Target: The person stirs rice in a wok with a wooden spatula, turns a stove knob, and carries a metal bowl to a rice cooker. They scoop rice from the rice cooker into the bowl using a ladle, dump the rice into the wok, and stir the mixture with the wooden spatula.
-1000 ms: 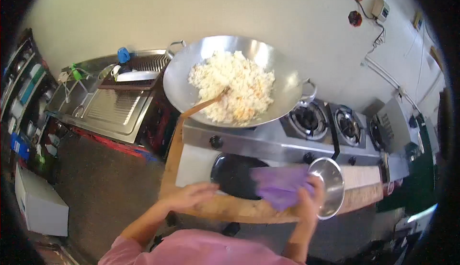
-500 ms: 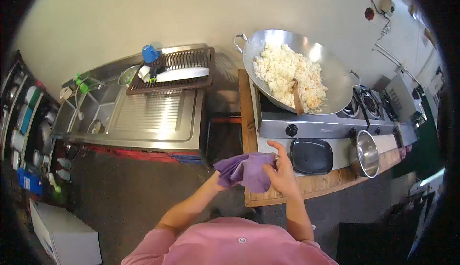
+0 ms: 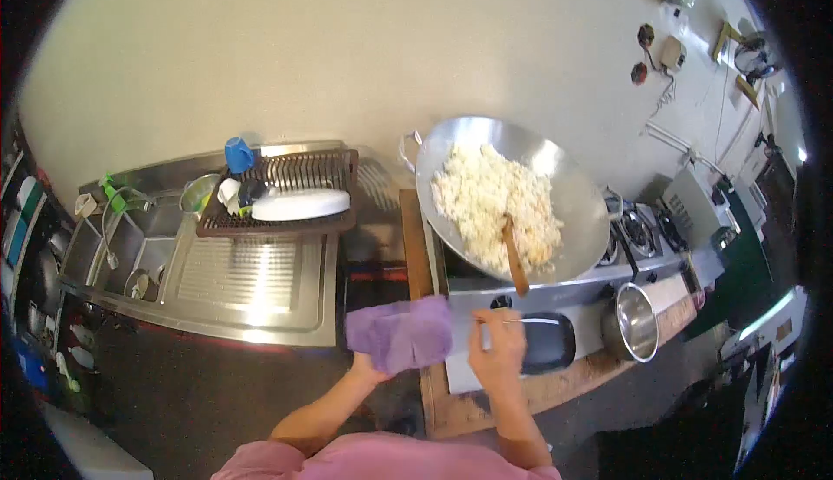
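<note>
A purple cloth (image 3: 403, 333) hangs spread over my left hand (image 3: 368, 367), whose fingers are mostly hidden beneath it. To the right of the cloth, my right hand (image 3: 500, 354) is raised apart from it, above the counter's front edge. Its thumb and bent fingers stand apart with nothing visible between them, though they are slightly blurred. Behind my hands, a large metal wok (image 3: 577, 198) on the stove holds a heap of rice (image 3: 495, 198). A wooden spatula (image 3: 514, 259) rests in the rice, its handle leaning over the near rim.
A black tray (image 3: 548, 341) and a steel bowl (image 3: 636, 322) sit in front of the gas stove (image 3: 564, 293). At left is a steel sink unit (image 3: 217, 285) with a brown dish rack (image 3: 291, 168), a white-bladed utensil (image 3: 299, 206) and a blue cup (image 3: 239, 155).
My right hand has come away from the cloth, and the cloth now lies spread on my left hand. The view has tilted upward and turned slightly right.
</note>
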The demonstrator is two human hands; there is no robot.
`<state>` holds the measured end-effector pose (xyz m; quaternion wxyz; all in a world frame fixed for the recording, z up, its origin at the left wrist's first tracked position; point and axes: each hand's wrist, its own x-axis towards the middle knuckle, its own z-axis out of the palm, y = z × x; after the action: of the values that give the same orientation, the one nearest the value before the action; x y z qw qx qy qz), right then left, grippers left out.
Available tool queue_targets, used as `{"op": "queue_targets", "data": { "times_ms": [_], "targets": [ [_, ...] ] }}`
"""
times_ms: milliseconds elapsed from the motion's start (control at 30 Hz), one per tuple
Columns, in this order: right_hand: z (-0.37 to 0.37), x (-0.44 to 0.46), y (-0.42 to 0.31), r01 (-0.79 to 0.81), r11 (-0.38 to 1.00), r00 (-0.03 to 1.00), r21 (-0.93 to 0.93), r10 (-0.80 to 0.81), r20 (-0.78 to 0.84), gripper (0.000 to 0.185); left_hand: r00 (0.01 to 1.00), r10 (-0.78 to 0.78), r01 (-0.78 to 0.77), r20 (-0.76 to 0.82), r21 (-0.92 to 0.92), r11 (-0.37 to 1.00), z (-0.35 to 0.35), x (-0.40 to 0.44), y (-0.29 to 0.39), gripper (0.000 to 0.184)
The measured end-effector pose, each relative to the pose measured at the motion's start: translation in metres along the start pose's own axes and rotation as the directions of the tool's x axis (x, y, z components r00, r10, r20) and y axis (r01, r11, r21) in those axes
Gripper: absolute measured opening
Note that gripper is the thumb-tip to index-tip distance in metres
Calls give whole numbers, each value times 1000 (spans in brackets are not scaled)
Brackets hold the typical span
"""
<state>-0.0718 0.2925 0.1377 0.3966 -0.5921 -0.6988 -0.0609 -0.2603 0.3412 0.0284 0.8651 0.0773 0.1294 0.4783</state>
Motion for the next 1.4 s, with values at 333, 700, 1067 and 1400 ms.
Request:
{"op": "queue_targets", "data": {
  "times_ms": [333,700,1067,1400],
  "targets": [
    [-10,101,71,-136,871,802,-472,376,464,17,771,558,-635,307,439,635,59,199,167,56],
    [-80,125,33,-28,751,752,-660,451,480,44,937,343,-221,71,879,422,101,285,182,38],
    [33,111,47,311,636,815,-706,204,543,30,824,530,-295,202,951,95,103,302,182,42],
    [22,205,129,253,763,883,-595,68,463,33,859,493,-244,141,958,151,111,289,173,54]
  ]
}}
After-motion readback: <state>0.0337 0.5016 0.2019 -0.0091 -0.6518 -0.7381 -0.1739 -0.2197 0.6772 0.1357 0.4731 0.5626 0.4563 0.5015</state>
